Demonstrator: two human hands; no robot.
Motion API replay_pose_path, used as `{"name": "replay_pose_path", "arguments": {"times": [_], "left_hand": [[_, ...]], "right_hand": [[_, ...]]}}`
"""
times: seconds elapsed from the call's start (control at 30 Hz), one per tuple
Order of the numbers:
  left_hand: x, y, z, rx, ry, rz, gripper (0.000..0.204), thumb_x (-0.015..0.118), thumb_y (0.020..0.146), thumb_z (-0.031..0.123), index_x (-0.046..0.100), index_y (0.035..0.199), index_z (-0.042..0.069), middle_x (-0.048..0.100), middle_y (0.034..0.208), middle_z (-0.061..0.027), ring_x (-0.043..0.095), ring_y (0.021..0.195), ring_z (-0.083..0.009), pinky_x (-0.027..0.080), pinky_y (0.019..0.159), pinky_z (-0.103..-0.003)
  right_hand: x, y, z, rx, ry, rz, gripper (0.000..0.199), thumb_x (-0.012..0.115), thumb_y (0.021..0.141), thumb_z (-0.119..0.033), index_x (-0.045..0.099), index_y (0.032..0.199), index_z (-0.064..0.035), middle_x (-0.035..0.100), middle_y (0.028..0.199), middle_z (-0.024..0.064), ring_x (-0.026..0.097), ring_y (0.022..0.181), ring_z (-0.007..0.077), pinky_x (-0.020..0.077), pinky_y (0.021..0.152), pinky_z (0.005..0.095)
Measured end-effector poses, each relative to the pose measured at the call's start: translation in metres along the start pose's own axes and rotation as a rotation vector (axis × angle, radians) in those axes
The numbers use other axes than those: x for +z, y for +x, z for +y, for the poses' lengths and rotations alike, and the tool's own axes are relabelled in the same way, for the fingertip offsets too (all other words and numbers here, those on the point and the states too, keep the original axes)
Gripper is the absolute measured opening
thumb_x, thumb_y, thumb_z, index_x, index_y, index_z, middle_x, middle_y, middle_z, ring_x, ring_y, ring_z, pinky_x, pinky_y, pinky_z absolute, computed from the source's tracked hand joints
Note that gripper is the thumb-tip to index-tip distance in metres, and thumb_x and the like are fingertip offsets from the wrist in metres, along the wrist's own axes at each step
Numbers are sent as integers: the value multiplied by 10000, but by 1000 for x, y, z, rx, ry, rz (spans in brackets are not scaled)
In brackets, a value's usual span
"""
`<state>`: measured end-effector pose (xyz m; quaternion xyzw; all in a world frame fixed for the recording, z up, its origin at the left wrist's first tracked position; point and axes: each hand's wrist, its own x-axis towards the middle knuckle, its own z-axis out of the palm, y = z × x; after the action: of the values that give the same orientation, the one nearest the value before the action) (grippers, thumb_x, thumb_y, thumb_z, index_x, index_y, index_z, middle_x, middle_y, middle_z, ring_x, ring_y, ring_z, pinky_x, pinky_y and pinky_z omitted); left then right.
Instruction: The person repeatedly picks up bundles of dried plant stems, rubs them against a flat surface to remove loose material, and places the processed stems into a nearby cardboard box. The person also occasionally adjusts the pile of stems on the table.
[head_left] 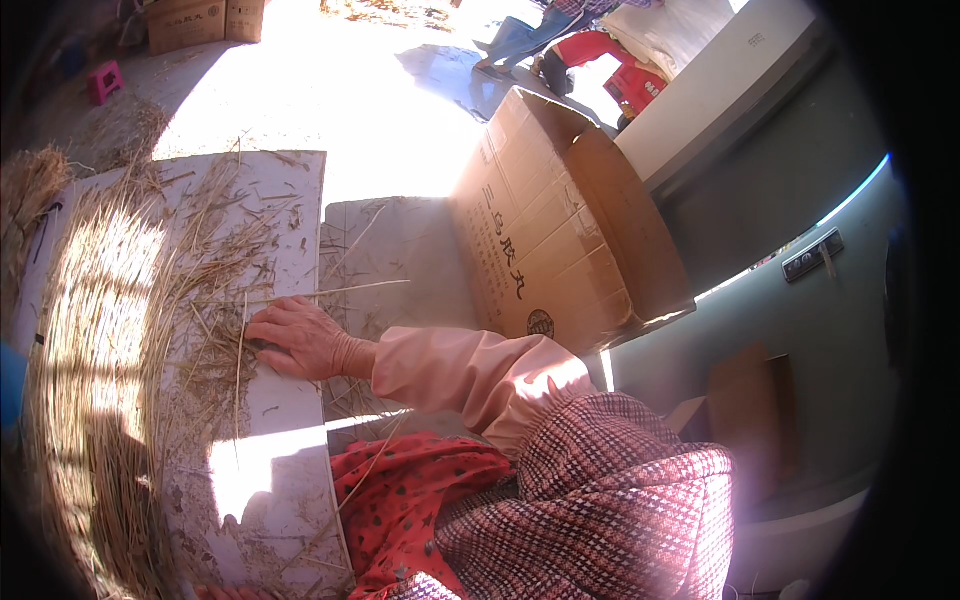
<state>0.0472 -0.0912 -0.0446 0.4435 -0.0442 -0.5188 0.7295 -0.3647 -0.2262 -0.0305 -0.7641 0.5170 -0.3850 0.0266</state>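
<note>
My right hand (300,340), in a pink sleeve cuff, reaches across the near part of a white board (295,215). Its fingers are bent and closed around a few thin straw stalks (239,400), and its underside rests over loose straw bits. What lies under the fingers is partly hidden. A thick bundle of long dry straw (95,330) lies along the board to the left of this hand. At the bottom edge only a sliver of my left hand (230,593) shows, low on the board; its fingers cannot be made out.
Straw litter (205,250) covers much of the board. A large open cardboard box (525,225) stands beyond my right arm, next to a grey-green wall (830,330). Another person (540,35) is at the top, near a red machine (635,88). A pink stool (104,82) stands at upper left.
</note>
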Motion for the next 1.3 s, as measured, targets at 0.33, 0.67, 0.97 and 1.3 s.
{"name": "replay_pose_path", "arguments": {"times": [0.33, 0.67, 0.97, 1.3], "left_hand": [[-33, 20, -12, 338, 305, -16, 497, 569, 868, 458, 583, 1148, 47, 642, 883, -75, 371, 399, -110, 281, 328, -211], [-36, 31, -2, -97, -277, -697, 449, 396, 1029, 374, 510, 1235, -8, 367, 692, 13, 224, 492, -57, 188, 394, -211], [13, -16, -1, -88, -248, -356, 501, 366, 1013, 475, 598, 1102, 39, 390, 633, 16, 245, 444, -62, 195, 364, -219], [20, -17, -4, -95, -288, -429, 480, 378, 1016, 448, 606, 1069, 29, 424, 613, 30, 270, 454, -51, 229, 397, -203]], "right_hand": [[-2, 0, 0, 3, -15, -28, 327, 611, 834, -241, 591, 1124, -92, 590, 1096, 80, 537, 1024, 280, 397, 926, 410], [-4, 1, -1, 18, -14, -64, 316, 612, 832, -244, 598, 1111, -96, 596, 1109, 79, 539, 1029, 279, 396, 936, 415], [-8, 10, -12, -44, -147, -113, 291, 616, 843, -195, 611, 1121, -110, 619, 1101, 84, 562, 1014, 294, 439, 868, 401], [48, 115, -104, -259, 119, -218, 335, 675, 839, -125, 588, 1163, -116, 613, 1068, 103, 602, 941, 281, 501, 816, 385]]}}
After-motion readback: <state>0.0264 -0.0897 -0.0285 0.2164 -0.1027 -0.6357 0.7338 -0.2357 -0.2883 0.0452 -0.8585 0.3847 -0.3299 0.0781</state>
